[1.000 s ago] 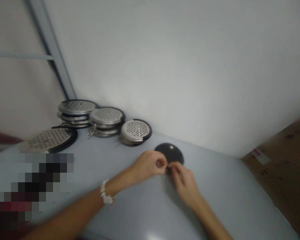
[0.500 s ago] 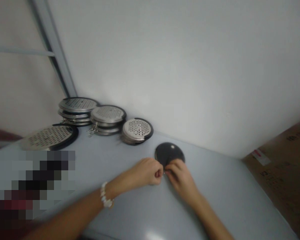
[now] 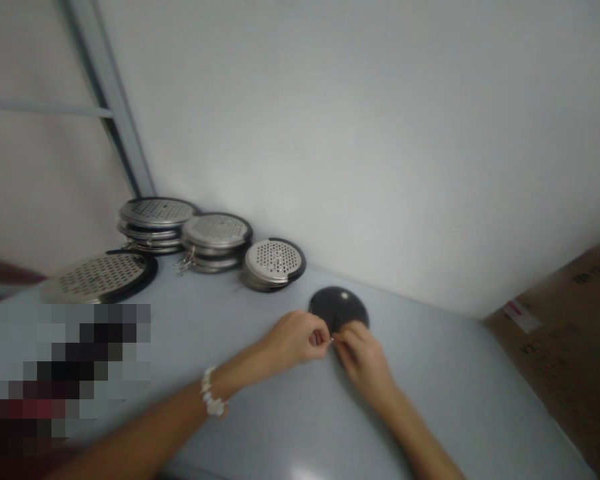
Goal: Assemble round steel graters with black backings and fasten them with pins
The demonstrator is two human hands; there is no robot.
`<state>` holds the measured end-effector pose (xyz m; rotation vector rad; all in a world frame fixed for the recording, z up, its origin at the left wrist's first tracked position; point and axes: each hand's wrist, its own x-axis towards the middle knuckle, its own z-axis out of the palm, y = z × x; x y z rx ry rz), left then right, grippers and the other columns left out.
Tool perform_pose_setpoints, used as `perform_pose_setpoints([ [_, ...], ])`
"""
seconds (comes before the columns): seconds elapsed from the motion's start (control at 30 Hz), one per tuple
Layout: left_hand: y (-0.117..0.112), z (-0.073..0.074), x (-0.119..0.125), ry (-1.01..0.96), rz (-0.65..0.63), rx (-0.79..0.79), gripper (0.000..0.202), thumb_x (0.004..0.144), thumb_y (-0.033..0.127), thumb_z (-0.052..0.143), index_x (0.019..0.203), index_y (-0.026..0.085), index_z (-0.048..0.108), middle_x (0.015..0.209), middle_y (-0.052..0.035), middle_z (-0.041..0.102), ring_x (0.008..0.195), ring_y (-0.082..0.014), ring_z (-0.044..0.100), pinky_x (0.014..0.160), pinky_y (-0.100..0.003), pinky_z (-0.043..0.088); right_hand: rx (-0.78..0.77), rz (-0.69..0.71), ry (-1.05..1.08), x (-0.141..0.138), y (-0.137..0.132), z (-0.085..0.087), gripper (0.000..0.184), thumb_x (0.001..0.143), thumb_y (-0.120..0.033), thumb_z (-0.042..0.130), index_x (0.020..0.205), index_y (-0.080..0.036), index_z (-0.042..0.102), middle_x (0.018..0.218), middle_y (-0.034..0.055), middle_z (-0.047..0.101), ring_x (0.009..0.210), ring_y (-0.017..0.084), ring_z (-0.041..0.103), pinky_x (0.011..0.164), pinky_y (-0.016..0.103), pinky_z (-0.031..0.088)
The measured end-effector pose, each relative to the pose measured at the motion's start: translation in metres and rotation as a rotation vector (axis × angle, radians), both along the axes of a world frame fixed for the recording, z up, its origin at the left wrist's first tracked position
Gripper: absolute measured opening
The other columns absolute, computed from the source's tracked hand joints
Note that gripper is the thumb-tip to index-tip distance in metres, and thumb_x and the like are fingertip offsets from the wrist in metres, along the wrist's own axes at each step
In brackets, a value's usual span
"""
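A round black disc (image 3: pixel 338 311) lies on the grey table, a bright glint near its far edge. At its near edge my left hand (image 3: pixel 297 340) is closed, thumb and forefinger pinched together in a loop. My right hand (image 3: pixel 365 357) faces it, fingertips also pinched. Between the two sets of fingertips shows a small shiny metal piece (image 3: pixel 332 339), too small and blurred to name. My fingers cover part of the disc's near edge. A white beaded bracelet (image 3: pixel 213 393) circles my left wrist.
Along the wall stand stacks of perforated metal discs with black rims: a far-left stack (image 3: pixel 159 212), a middle stack (image 3: pixel 217 233) and a smaller stack (image 3: pixel 275 260). A larger perforated disc (image 3: pixel 97 277) lies nearer on the left. A cardboard box (image 3: pixel 565 347) borders the right side.
My left hand has risen slightly and its pinch looks rounder, its fingertips now close to the right hand's. The black disc and the stacks stay in place.
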<state>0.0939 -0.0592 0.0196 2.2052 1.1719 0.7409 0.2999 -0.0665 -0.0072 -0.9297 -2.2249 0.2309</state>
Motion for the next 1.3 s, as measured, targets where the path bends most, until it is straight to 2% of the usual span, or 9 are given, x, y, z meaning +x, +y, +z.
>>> perform_pose_setpoints([
  [0.3,0.0003,0.0031,0.0006,0.019,0.029,-0.01,0.014,0.075,0.02,0.064,0.081,0.019,0.076,0.075,-0.0006,0.074,0.067,-0.0145,0.066,0.062,-0.021,0.042,0.016,0.005,-0.069,0.0019,-0.0002,0.0008,0.017,0.099,-0.016,0.048,0.092,-0.021,0.063,0.094,0.0075,0.063,0.089,0.021,0.058,0.077,0.033,0.048],
  [0.6,-0.0014,0.0027,0.0041,0.128,0.051,0.177,0.01,0.075,0.015,0.063,0.077,0.019,0.072,0.077,0.0001,0.073,0.073,-0.0161,0.064,0.074,-0.026,0.041,0.02,0.007,-0.132,0.0016,-0.0007,0.001,0.018,0.097,-0.012,0.047,0.092,-0.021,0.062,0.094,0.0078,0.062,0.089,0.022,0.057,0.078,0.035,0.048],
  [0.8,0.0002,0.0028,0.0034,0.138,0.05,0.166,0.01,0.075,0.016,0.063,0.078,0.02,0.071,0.075,0.0011,0.072,0.07,-0.0153,0.063,0.069,-0.025,0.041,0.017,-0.001,-0.129,0.0004,-0.0022,0.0042,0.018,0.097,-0.011,0.048,0.092,-0.021,0.062,0.095,0.0083,0.063,0.09,0.022,0.057,0.078,0.034,0.048],
  [1.07,0.0009,0.0017,-0.0006,0.14,-0.045,0.213,0.009,0.077,0.013,0.063,0.08,0.02,0.068,0.08,0.0016,0.071,0.075,-0.0153,0.063,0.072,-0.025,0.041,-0.004,0.009,-0.151,0.0045,0.0001,0.0052,0.018,0.097,-0.01,0.048,0.096,-0.021,0.063,0.095,0.0078,0.064,0.09,0.022,0.058,0.08,0.034,0.049],
  [1.2,-0.0009,0.003,-0.0025,0.114,-0.081,0.185,0.008,0.085,0.015,0.06,0.087,0.019,0.066,0.086,0.0,0.071,0.077,-0.0147,0.062,0.071,-0.024,0.041,-0.013,0.041,-0.137,0.007,0.0017,0.007,0.018,0.097,-0.012,0.048,0.097,-0.022,0.063,0.095,0.007,0.064,0.089,0.021,0.058,0.078,0.033,0.049],
  [1.3,-0.002,0.0052,-0.0032,0.089,-0.098,0.143,0.009,0.085,0.015,0.059,0.089,0.019,0.066,0.087,-0.0006,0.07,0.078,-0.0148,0.063,0.071,-0.023,0.041,-0.018,0.047,-0.101,0.0072,0.0026,0.0074,0.017,0.098,-0.013,0.048,0.096,-0.022,0.063,0.093,0.0064,0.065,0.088,0.02,0.059,0.078,0.033,0.05],
])
